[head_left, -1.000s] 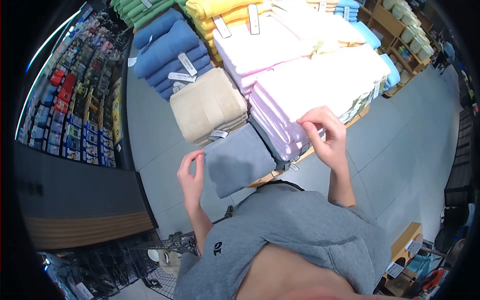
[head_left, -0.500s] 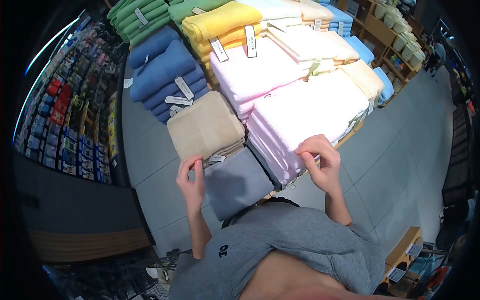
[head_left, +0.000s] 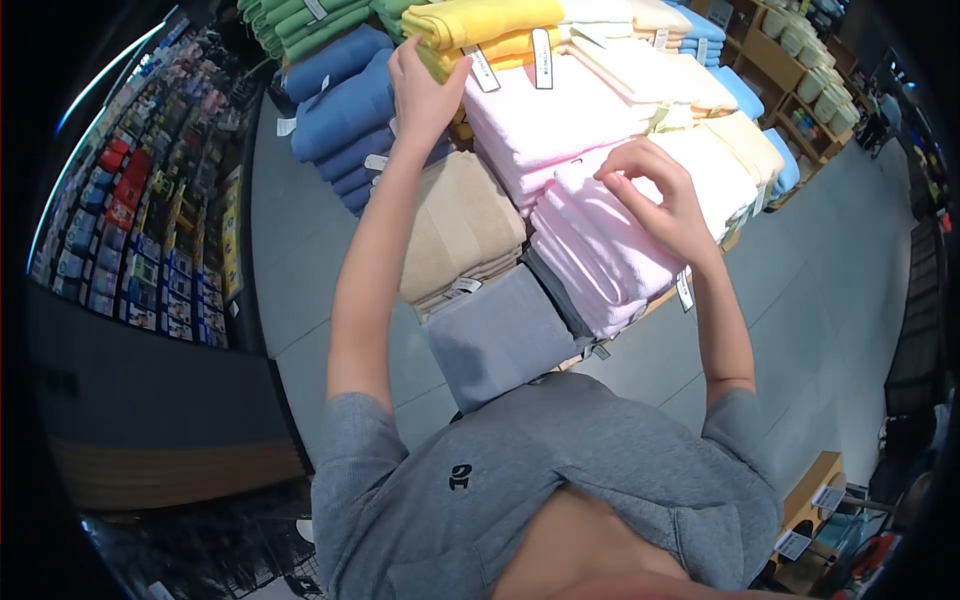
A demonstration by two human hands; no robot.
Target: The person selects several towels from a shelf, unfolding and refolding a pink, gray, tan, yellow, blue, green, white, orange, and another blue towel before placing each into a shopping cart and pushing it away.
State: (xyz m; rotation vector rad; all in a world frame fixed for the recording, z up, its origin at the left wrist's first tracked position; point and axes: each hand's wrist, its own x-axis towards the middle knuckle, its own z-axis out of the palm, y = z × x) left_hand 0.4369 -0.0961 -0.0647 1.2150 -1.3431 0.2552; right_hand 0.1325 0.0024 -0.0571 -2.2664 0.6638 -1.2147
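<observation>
My left hand reaches over the blue towels to the front corner of the yellow towel stack, thumb and fingers apart. Its thumb is near a white tag. My right hand is over the pink towels at the front, its thumb and index fingertip pressed together; whether fabric is between them is too small to tell. Beige towels lie between the blue and pink stacks, and a grey towel lies nearest my body.
Green towels stand at the back left, light blue ones at the right edge. A packed shelf lines the left side. Wooden shelves stand at the back right. A distant person is beyond the aisle.
My left hand has moved forward from the beige and grey towels to the yellow stack. My right hand has moved up and forward over the pink towels. The view has shifted slightly.
</observation>
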